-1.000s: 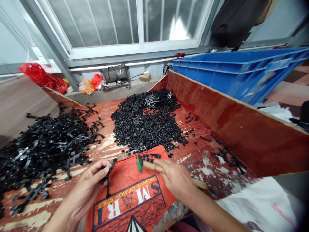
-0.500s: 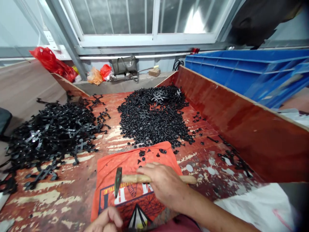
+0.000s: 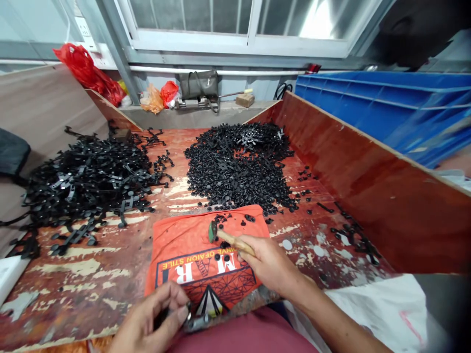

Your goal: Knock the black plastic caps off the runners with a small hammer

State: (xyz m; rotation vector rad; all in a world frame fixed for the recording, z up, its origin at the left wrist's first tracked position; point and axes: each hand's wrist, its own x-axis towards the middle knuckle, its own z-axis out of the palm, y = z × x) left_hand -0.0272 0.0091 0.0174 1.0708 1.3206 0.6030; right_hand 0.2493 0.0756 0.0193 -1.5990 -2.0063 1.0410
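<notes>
My right hand (image 3: 270, 264) is closed round the wooden handle of a small hammer (image 3: 221, 234), whose dark head rests near the far edge of an orange printed cloth (image 3: 191, 255). A few loose black plastic pieces lie on that cloth by the hammer head. My left hand (image 3: 154, 318) sits at the near table edge, fingers pinched on a small dark piece that I cannot make out clearly, next to a grey metal bit at the cloth's front edge.
A heap of small black round parts (image 3: 239, 166) lies beyond the cloth; a tangle of black plastic frames (image 3: 88, 181) fills the left. A red wooden side wall (image 3: 368, 171) bounds the right, with blue crates (image 3: 386, 108) behind. Bags sit on the sill.
The hammer swung down across the cloth, then back up to its far edge. My left hand drew back from the cloth to the near table edge. The view shifted.
</notes>
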